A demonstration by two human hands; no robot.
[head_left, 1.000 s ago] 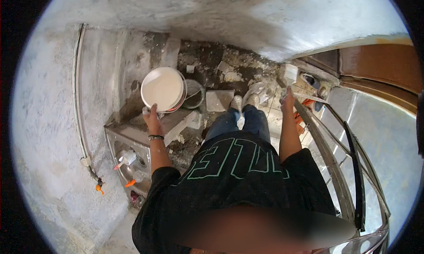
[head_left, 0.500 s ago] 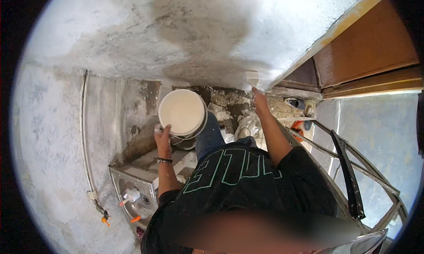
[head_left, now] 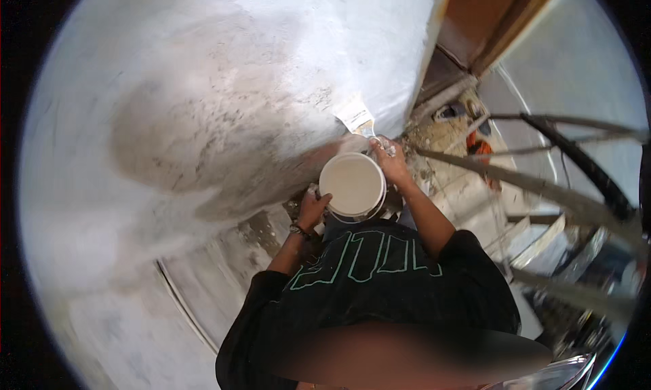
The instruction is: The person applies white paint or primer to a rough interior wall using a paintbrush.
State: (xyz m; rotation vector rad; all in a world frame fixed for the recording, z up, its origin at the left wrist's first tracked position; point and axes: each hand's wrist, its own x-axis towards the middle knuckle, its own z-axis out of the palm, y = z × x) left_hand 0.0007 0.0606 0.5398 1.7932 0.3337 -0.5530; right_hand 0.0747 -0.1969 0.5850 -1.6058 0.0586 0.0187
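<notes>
Left grip: your left hand (head_left: 313, 209) curls its fingers around the rim of the white bucket (head_left: 352, 185), at the bucket's 8 o'clock.
Right grip: your right hand (head_left: 389, 159) is pinched around the handle of the paintbrush (head_left: 357, 115), at the bucket's 1 o'clock.
Bucket: held up in front of your chest, full of pale paint.
Brush: bristles lie against the grey plastered wall (head_left: 224, 98), at 11 o'clock from your right hand.
Surroundings: metal railing (head_left: 542, 186) runs at your 3 o'clock.
</notes>
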